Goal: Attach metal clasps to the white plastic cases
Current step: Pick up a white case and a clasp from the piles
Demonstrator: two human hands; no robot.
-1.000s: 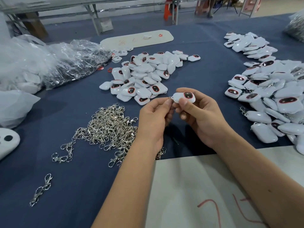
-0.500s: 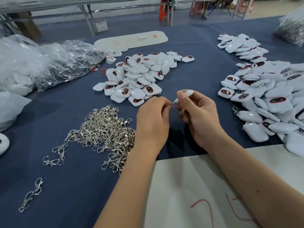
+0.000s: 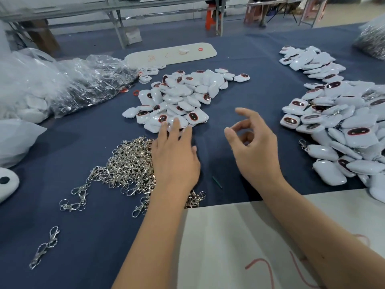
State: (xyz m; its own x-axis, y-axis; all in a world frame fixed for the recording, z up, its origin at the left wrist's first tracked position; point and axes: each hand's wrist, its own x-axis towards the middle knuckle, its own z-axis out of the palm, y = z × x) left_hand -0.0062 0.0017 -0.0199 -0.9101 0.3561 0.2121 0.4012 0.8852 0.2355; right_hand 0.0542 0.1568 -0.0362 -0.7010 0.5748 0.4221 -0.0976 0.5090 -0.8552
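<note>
A pile of white plastic cases [image 3: 179,101] with dark red-rimmed ovals lies in the middle of the blue cloth. My left hand [image 3: 175,155] stretches forward with straight fingers, its fingertips touching the pile's near edge. Left of that hand lies a heap of silver metal clasps [image 3: 127,167]. My right hand [image 3: 254,147] hovers empty above the cloth with loosely curled fingers. A larger pile of cases with clasps attached [image 3: 341,126] lies at the right.
Clear plastic bags [image 3: 68,84] sit at the left. Two loose clasps [image 3: 44,247] lie near the front left. A white board [image 3: 250,243] with red marks lies under my forearms. Another long white board [image 3: 170,54] is at the back.
My hands held a case and clasp together; now both are empty. The left hand reached forward to the middle pile, and the right hand opened and moved right.
</note>
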